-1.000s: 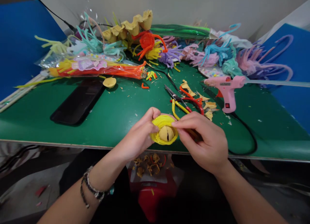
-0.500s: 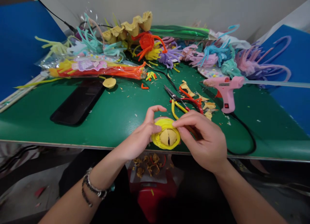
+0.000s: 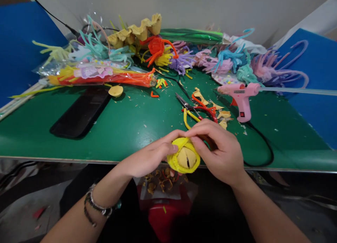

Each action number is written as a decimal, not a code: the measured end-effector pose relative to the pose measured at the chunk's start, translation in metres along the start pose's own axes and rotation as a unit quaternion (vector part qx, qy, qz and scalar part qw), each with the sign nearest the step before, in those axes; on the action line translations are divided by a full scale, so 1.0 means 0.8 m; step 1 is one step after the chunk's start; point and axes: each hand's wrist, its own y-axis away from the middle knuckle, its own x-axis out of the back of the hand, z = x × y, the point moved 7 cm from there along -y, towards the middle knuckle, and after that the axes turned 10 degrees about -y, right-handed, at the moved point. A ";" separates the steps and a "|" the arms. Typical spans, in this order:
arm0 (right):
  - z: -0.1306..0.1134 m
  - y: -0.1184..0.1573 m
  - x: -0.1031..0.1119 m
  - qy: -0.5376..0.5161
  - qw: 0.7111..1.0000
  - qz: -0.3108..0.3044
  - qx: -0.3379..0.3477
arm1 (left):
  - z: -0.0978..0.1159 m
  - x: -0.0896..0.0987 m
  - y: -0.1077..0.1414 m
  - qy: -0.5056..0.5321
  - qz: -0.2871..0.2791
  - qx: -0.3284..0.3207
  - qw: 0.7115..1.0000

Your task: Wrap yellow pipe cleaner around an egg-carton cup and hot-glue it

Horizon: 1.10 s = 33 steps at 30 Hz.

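Near the table's front edge, my left hand (image 3: 155, 155) grips a round piece wound with fuzzy yellow pipe cleaner (image 3: 173, 162). At its middle sits a tan egg-carton cup (image 3: 186, 158) with a dark slit. My left thumb presses on the yellow coils; some fingers are hidden behind the piece. My right hand (image 3: 219, 152) pinches the upper right edge of the yellow pipe cleaner between thumb and forefinger. Just beyond my hands lie dark-bladed scissors (image 3: 184, 102) with red handles and a yellow-handled tool (image 3: 186, 120), partly hidden by my right hand.
A pink glue gun (image 3: 243, 99) with its cable lies at right, and a black phone (image 3: 80, 113) at left. Torn carton scraps (image 3: 223, 114) and a loose carton cup (image 3: 116, 91) are on the green table (image 3: 131, 130). Bagged orange pipe cleaners (image 3: 126, 77) lie behind.
My left forefinger, raised before, has come down behind the yellow piece. The piece has shifted slightly lower and tilted; my right hand still pinches its edge. The view has moved a little.
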 end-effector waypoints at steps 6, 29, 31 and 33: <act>0.006 -0.001 0.005 -0.004 1.000 -0.006 -0.026 | 0.011 0.013 0.001 -0.108 0.074 -0.024 0.991; 0.063 -0.003 0.077 0.217 0.952 0.175 -0.123 | 0.019 0.048 -0.001 0.180 0.276 -0.061 0.942; 0.065 -0.002 0.086 0.237 0.942 0.196 -0.131 | 0.020 0.051 0.001 0.205 0.287 -0.060 0.934; 0.067 0.004 0.102 0.245 0.926 0.241 -0.155 | 0.022 0.050 0.001 0.229 0.280 -0.056 0.931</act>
